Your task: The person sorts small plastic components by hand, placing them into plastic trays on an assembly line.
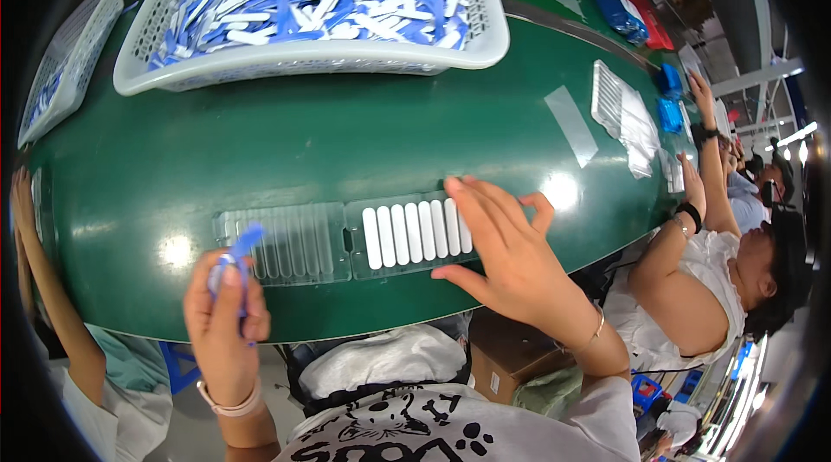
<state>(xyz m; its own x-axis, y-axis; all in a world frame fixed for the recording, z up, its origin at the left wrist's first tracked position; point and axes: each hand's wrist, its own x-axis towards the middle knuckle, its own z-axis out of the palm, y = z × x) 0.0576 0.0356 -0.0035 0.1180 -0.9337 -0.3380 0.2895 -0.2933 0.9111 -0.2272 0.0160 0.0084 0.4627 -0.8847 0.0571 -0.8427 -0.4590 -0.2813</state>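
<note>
Pinch slim blue plastic strips (248, 240) in left hand (221, 310), 8 o'clock. Spread thumb from extended fingers of right hand (506, 258), 4 o'clock, at rounded white sticks (400, 235) in clear plastic tray (299, 245), near 6 o'clock. Press lightly; keep row parallel.

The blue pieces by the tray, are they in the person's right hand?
No, the left hand holds the blue pieces, while the right hand is at the right end of the tray.

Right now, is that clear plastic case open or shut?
Open: the case lies spread flat on the green table; its left half looks bare, while white sticks lie in its right half.
</note>
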